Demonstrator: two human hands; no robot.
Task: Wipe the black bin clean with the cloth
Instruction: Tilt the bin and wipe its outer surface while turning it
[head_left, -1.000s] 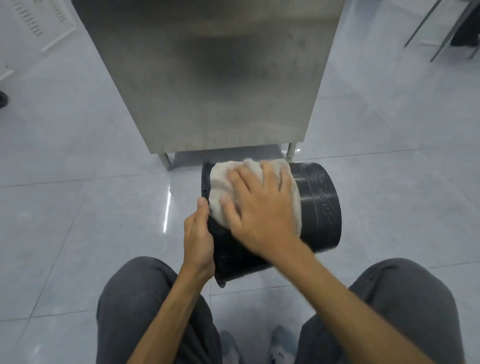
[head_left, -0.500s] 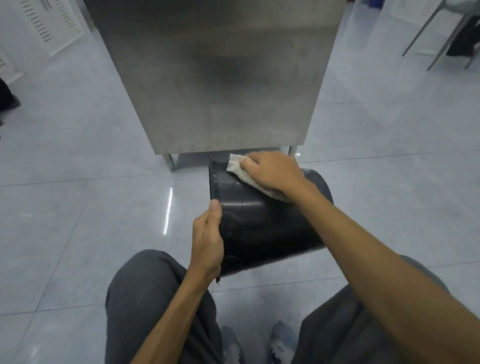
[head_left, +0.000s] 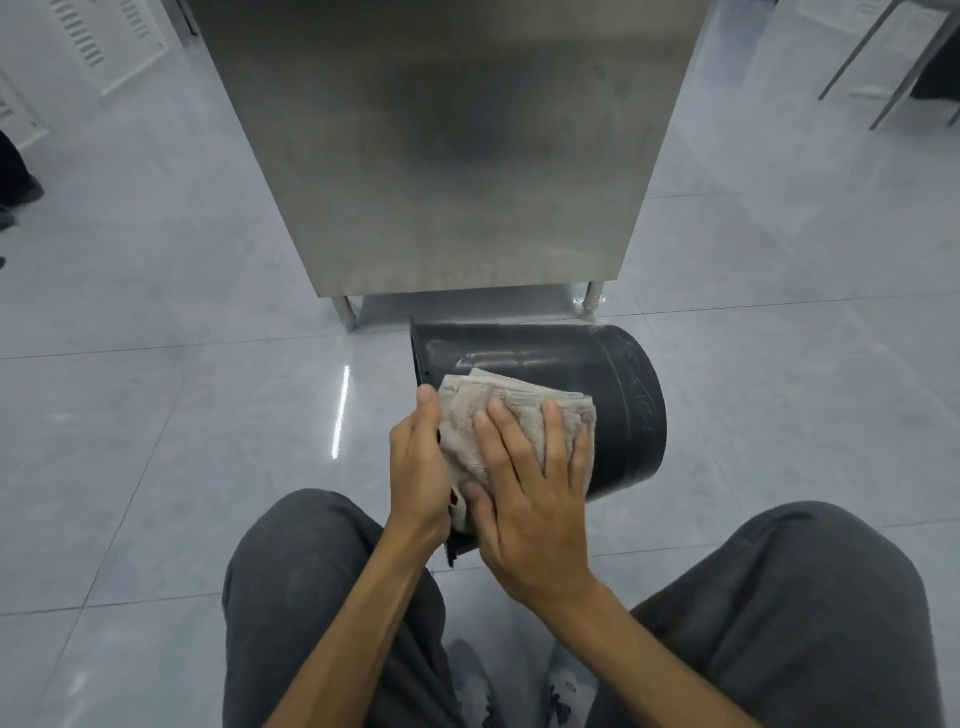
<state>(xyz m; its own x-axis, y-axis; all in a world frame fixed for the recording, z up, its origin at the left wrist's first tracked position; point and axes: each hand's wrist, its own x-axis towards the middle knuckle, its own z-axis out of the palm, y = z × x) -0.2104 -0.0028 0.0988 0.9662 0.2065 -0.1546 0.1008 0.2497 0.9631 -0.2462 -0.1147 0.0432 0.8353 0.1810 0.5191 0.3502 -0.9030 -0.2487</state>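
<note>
Position: the bin (head_left: 618, 384) lies on its side on the floor (head_left: 182, 415), just before the foot of a steel cabinet (head_left: 447, 156) and ahead of the person's knees. Its long axis runs left to right, roughly along the cabinet's lower edge. The open mouth faces left and the closed base faces right.

Left hand (head_left: 418, 478): it grips the rim at the mouth end, with the thumb raised along the outside. The other fingers are out of sight, presumably inside the mouth. By judgement, this hand is steadying the bin against rolling.

Right hand (head_left: 530, 499): it lies flat, fingers straight and slightly spread, pressing the folded cloth (head_left: 514, 410) onto the near upper wall of the bin, close to the mouth end. The cloth touches the left thumb on its left side.

Governing relation: the unwiped length of wall visible from here extends to the right of the cloth and away over the crown towards the cabinet. Pale streaks show on that far upper surface. The right hand is the nearer one to that area. A stroke along the axis towards the base, or over the curve away from the person, would appear to suit.

Risk, as judged: the bin is round and would tend to roll under pressure if the rim grip slackens.
</note>
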